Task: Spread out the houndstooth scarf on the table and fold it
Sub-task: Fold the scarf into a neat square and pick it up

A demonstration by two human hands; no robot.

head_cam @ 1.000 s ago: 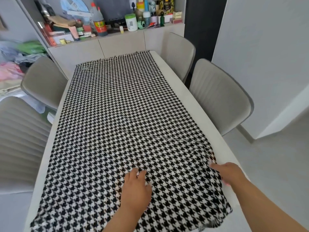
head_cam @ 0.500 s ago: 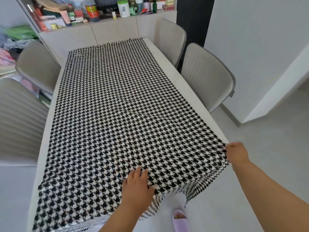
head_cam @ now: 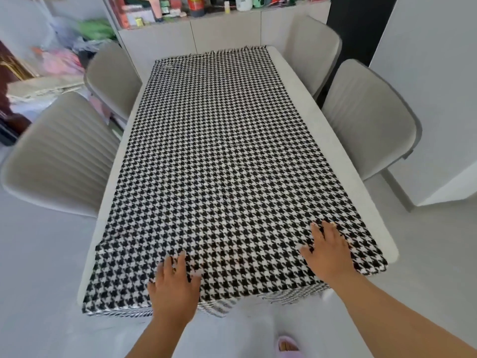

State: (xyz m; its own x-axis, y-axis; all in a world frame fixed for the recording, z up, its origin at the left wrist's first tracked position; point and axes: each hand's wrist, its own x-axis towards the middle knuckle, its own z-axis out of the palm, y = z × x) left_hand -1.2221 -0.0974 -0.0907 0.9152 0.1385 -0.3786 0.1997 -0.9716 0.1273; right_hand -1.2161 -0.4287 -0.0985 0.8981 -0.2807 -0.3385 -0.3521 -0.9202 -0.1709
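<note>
A black-and-white houndstooth woven scarf [head_cam: 219,164] lies flat along a pale grey rectangular table [head_cam: 335,156], its long axis running from the near end to the far end, near fringe hanging over the edge. Both hands rest flat with fingers straight on its near end, holding nothing: left hand [head_cam: 174,288] near the middle, right hand [head_cam: 329,250] closer to the right corner. Folding likely starts here, carrying the near end toward the far one.
</note>
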